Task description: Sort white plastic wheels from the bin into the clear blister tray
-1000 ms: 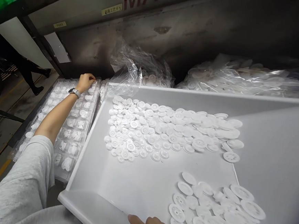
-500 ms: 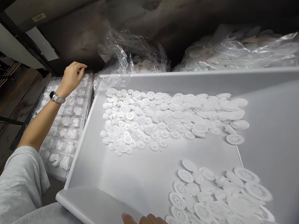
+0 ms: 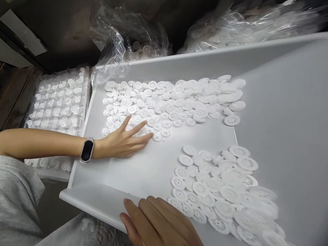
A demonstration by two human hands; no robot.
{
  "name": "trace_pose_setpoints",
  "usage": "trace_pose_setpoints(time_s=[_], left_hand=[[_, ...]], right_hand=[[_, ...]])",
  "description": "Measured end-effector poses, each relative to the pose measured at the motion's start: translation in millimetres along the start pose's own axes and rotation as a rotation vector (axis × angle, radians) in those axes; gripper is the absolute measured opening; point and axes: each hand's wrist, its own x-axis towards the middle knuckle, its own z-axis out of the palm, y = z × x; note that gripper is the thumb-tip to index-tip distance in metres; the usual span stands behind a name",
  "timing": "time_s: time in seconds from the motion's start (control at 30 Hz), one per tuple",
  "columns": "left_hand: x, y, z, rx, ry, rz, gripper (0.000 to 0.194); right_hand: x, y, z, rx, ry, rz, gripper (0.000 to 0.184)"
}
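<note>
Clear plastic bags (image 3: 233, 33) behind grey tray (image 3: 292, 110). White spoked discs (image 3: 232, 121) inside tray, far and near. Your left hand (image 3: 124, 140): splayed at far discs, gripping nothing; right hand (image 3: 161, 225): half-curled, tray's near edge, can't tell grip.

1. Big pale grey bin (image 3: 131, 177), white discs (image 3: 179, 101) kinda heaped along the back.
2. Another pile of discs (image 3: 218, 190) sprawled front right.
3. Clear bag (image 3: 111, 67) flopped over its back left corner.

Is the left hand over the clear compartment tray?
No, the left hand is spread at the white plastic discs inside the gray bin.
</note>
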Motion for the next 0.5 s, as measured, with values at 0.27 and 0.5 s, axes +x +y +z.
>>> trace_pose_setpoints(time_s=[0.27,0.5], left_hand=[[22,-23,8.6,0.239,0.005,0.012,0.021],[39,-9,0.8,0.342,0.099,0.092,0.027]], right_hand=[[2,-3,-2,0.064,0.031,-0.010,0.011],[1,-5,0,0.068,0.062,-0.049,0.017]])
